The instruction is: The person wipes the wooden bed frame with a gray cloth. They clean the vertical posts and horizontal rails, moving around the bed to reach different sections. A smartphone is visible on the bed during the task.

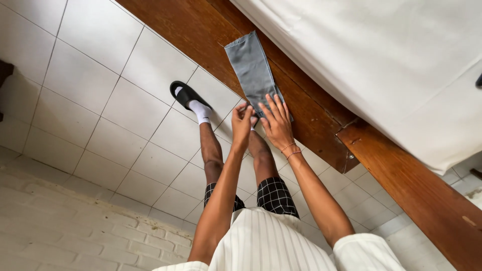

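Cloth (252, 70), a grey folded strip, lies across the brown wooden bed frame (321, 115), its near end at the frame's outer edge. I see the white mattress (381, 55) filling the space above the frame, and open white floor tiles (100, 85) below it. My right hand (277, 125) lies flat, fingers spread, on the cloth's near end. My left hand (242, 125) pinches that end's corner at the edge. One foot in a white sock and black slipper (187, 94) stands on the tiles.

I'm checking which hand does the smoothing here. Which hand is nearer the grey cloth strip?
Right. The right hand lies flat on the near end of the grey cloth strip; the left hand is beside it, its fingers at the cloth's near corner.
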